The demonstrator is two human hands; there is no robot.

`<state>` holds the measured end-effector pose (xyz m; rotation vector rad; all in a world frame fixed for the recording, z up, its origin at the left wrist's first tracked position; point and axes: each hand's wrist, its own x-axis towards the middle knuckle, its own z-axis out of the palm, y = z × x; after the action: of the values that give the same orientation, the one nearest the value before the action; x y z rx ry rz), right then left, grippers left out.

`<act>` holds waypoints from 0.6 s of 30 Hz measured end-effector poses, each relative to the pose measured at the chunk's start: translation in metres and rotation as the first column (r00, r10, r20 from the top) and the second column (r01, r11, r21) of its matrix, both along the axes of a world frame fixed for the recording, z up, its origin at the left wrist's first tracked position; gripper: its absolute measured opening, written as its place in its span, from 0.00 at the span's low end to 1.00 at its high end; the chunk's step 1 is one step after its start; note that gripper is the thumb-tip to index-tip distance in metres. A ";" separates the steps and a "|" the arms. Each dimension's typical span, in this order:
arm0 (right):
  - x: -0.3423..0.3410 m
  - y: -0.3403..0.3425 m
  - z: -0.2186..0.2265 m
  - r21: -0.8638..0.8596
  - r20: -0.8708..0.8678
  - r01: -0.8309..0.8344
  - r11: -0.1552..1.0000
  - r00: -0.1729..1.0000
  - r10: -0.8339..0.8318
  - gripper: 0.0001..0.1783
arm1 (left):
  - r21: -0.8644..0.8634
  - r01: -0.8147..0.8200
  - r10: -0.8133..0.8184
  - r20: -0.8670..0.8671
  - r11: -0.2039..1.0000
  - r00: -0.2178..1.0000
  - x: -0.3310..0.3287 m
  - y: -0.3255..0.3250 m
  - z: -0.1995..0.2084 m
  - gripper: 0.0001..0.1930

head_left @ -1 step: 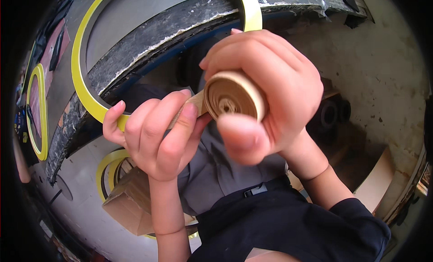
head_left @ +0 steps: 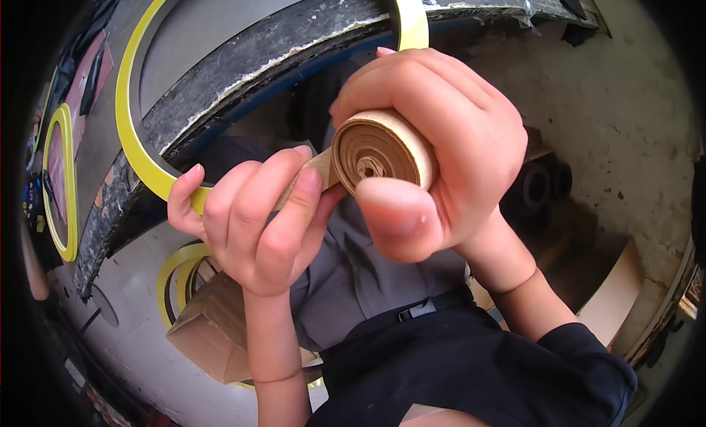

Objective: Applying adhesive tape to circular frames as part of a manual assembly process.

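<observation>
A roll of brown paper-like tape [head_left: 379, 151] sits in my right hand [head_left: 456, 147], whose fingers wrap over its top while the thumb rests by its wound face. A short flat length of the tape runs from the roll to my left hand [head_left: 257, 221], pinched between thumb and fingers. My left little finger stands out from the others. A large yellow hoop [head_left: 129, 125] curves up from behind my left hand and comes down behind my right hand. Where it passes behind the hands is hidden.
A dark worktable with a chipped edge [head_left: 220, 96] lies beyond my hands. Another yellow hoop [head_left: 71, 184] is at the far left. Below are yellow rings [head_left: 168, 283] and a cardboard box [head_left: 213, 328]. A cardboard flap [head_left: 607, 294] and dark rolls [head_left: 535, 184] are at right.
The tape roll has turned slightly and risen a little in my right hand, and that thumb has shifted up and right. My left hand stays where it was.
</observation>
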<state>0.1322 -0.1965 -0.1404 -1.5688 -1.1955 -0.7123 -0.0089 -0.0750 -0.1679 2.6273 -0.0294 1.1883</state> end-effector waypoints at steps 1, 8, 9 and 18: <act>-0.001 -0.002 -0.001 -0.086 -0.038 0.020 0.996 0.999 -0.023 0.26 | -0.013 -0.016 0.015 -0.030 1.000 0.999 -0.001 -0.001 0.001 0.14; -0.010 0.016 0.010 -0.209 -0.162 0.131 0.969 0.973 -0.167 0.23 | 0.070 -0.076 0.074 0.029 0.995 0.997 -0.011 -0.001 -0.003 0.14; -0.010 0.017 0.014 -0.265 -0.145 0.155 0.952 0.969 -0.198 0.23 | 0.110 -0.133 0.131 0.025 0.985 0.991 -0.013 -0.003 -0.003 0.14; -0.018 0.029 0.035 -0.483 -0.159 0.289 0.827 0.899 -0.407 0.25 | -0.950 0.174 -0.293 0.250 -0.261 0.923 -0.007 -0.037 -0.070 0.23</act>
<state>0.1142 -0.1675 -0.1054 -2.2389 -0.9202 -0.4528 -0.0162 -0.1124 -0.2374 0.9738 0.2943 0.4128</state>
